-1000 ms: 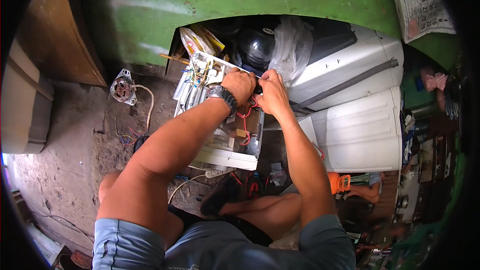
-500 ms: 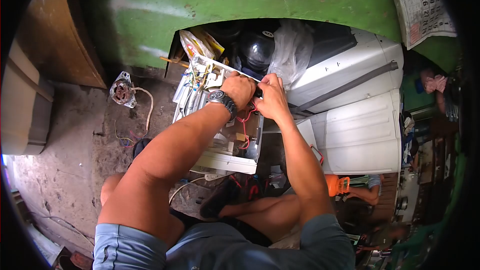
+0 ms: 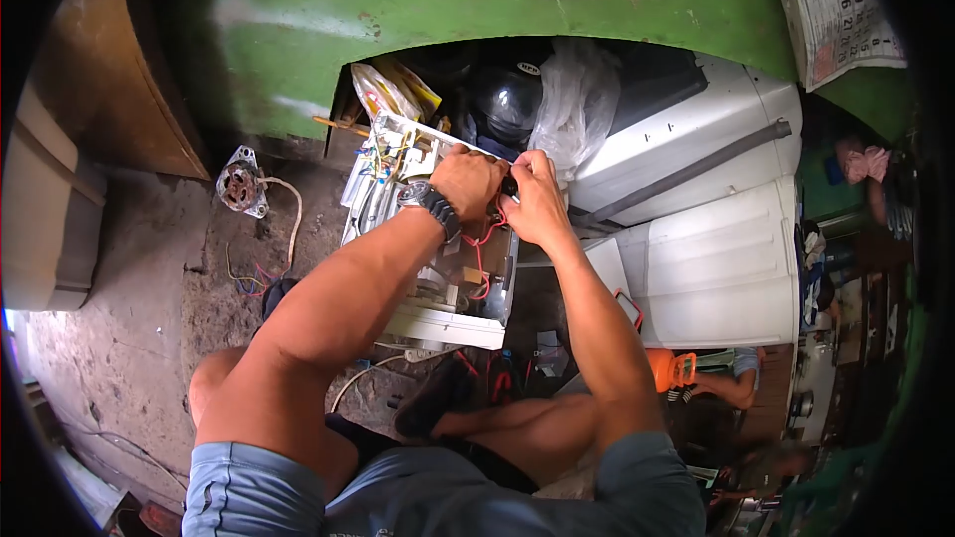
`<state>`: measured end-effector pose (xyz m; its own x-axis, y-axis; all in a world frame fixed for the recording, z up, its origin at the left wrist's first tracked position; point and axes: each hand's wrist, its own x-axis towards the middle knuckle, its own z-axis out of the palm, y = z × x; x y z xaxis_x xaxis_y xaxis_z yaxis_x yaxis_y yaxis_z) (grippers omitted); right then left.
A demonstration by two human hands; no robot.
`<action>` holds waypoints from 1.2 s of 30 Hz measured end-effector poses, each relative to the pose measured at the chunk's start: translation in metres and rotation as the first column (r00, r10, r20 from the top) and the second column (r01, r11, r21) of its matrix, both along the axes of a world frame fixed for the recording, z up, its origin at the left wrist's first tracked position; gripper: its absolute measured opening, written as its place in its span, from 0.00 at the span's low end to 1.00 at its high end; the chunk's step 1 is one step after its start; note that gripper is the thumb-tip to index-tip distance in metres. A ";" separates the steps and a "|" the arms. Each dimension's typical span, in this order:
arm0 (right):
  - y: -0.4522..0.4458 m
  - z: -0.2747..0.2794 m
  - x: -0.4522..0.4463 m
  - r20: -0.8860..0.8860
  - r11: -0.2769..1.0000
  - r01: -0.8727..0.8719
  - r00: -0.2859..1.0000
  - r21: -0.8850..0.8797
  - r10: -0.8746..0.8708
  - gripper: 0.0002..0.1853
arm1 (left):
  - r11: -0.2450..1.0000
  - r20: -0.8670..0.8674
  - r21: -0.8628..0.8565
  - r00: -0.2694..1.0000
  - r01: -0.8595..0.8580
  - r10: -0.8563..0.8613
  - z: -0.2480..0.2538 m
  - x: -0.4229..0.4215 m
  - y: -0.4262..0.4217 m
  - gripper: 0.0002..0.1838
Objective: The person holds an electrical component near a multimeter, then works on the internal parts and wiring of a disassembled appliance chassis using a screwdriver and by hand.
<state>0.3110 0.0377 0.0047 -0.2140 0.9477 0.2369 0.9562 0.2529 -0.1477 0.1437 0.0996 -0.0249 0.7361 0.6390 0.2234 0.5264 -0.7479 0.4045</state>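
Opened white appliance housing [image 3: 448, 327] low in front of the seated person, open side up, seemingly so both hands reach inside. Left hand [image 3: 468, 184] curls over its far right edge, perhaps bracing it; fingertips hidden, grip can't be told. Right hand [image 3: 537, 197] bends in close opposite, thumb and fingers around a small dark spot; whether clamped, can't tell. Red wires [image 3: 480, 257] hang slack below. Bare motor [image 3: 239, 185] lies well apart on the floor [image 3: 234, 244], likely for elbow room.

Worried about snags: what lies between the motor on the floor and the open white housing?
Head view: a pale cable from the motor, then stained floor up to the white housing.
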 end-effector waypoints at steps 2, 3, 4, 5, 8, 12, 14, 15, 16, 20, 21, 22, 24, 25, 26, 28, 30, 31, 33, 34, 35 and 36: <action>-0.004 0.004 0.004 -0.023 0.999 0.005 1.000 -0.039 -0.006 0.21 | 1.000 0.004 -0.003 1.000 -0.004 0.004 -0.001 0.004 0.001 0.35; -0.005 0.006 0.004 -0.062 0.997 0.014 0.998 -0.080 -0.019 0.23 | 1.000 0.013 0.026 1.000 -0.003 0.002 -0.003 0.004 0.001 0.32; -0.005 0.008 0.004 -0.100 0.993 0.018 0.995 -0.121 -0.030 0.24 | 0.998 0.023 0.056 1.000 -0.005 0.003 -0.004 0.004 0.000 0.30; -0.006 0.009 0.006 -0.170 0.984 0.051 0.982 -0.172 -0.080 0.27 | 0.998 0.030 0.030 0.999 -0.046 0.045 -0.004 0.008 -0.001 0.26; -0.013 -0.004 0.007 -0.212 0.978 0.141 0.962 -0.153 -0.172 0.27 | 0.998 -0.041 0.059 0.999 -0.014 0.017 -0.005 0.008 0.001 0.23; -0.022 -0.004 -0.007 -0.374 0.968 0.214 0.894 -0.128 -0.247 0.30 | 0.999 -0.074 -0.018 0.997 -0.027 0.026 -0.007 0.012 0.002 0.23; -0.024 -0.011 -0.003 -0.342 0.975 0.205 0.913 -0.088 -0.223 0.30 | 1.000 -0.054 -0.019 0.999 -0.008 0.007 -0.009 0.011 0.003 0.24; -0.025 -0.014 -0.001 -0.324 0.974 0.215 0.918 -0.074 -0.227 0.30 | 1.000 -0.035 -0.017 0.999 0.004 -0.005 -0.009 0.011 0.003 0.24; -0.024 -0.016 0.001 -0.307 0.974 0.221 0.924 -0.059 -0.228 0.30 | 1.000 -0.032 -0.017 0.999 0.006 -0.007 -0.008 0.011 0.002 0.24; -0.024 -0.020 0.009 -0.397 0.976 0.184 0.892 -0.114 -0.215 0.30 | 0.999 0.011 -0.033 1.000 0.011 -0.011 0.000 0.001 0.000 0.25; -0.026 -0.017 0.008 -0.471 0.962 0.186 0.843 -0.198 -0.260 0.30 | 0.999 0.008 -0.028 1.000 0.020 -0.020 0.002 0.002 -0.001 0.26; -0.027 -0.012 0.007 -0.537 0.944 0.180 0.785 -0.276 -0.307 0.31 | 0.999 0.007 -0.027 1.000 0.023 -0.022 0.002 0.003 0.000 0.26; -0.030 -0.014 0.006 -0.494 0.936 0.208 0.805 -0.283 -0.328 0.31 | 0.999 -0.005 -0.048 1.000 0.008 -0.008 -0.001 0.004 0.003 0.26; -0.030 -0.022 0.009 -0.513 0.950 0.193 0.805 -0.246 -0.296 0.30 | 0.999 -0.013 -0.037 1.000 -0.002 0.001 -0.002 0.006 0.003 0.26; -0.030 -0.027 0.012 -0.532 0.962 0.179 0.805 -0.206 -0.263 0.30 | 0.999 -0.016 -0.036 1.000 -0.001 0.000 -0.003 0.007 0.004 0.26; -0.034 -0.027 0.007 -0.523 0.959 0.195 0.807 -0.205 -0.276 0.30 | 0.996 -0.033 -0.088 0.999 -0.017 0.014 0.005 0.005 0.002 0.31; -0.035 -0.031 0.005 -0.579 0.955 0.208 0.760 -0.212 -0.295 0.30 | 0.994 -0.034 -0.103 0.999 -0.021 0.018 0.010 0.003 0.000 0.27; -0.036 -0.022 -0.005 -0.521 0.944 0.248 0.788 -0.217 -0.327 0.30 | 0.995 -0.037 -0.102 0.999 -0.010 0.006 0.006 0.006 0.002 0.26; -0.041 -0.021 -0.013 -0.506 0.931 0.283 0.782 -0.231 -0.363 0.32 | 0.999 -0.013 -0.029 1.000 0.017 -0.017 -0.011 0.014 0.005 0.23; -0.039 -0.021 -0.014 -0.497 0.939 0.278 0.797 -0.201 -0.343 0.33 | 1.000 -0.009 -0.023 1.000 0.014 -0.014 -0.011 0.015 0.005 0.23; -0.038 -0.020 -0.013 -0.495 0.931 0.287 0.789 -0.227 -0.364 0.33 | 1.000 0.015 -0.018 1.000 0.011 -0.011 -0.013 0.015 0.004 0.24; -0.036 -0.023 -0.010 -0.498 0.932 0.285 0.788 -0.225 -0.362 0.33 | 1.000 0.035 -0.013 0.999 0.009 -0.009 -0.013 0.014 0.004 0.25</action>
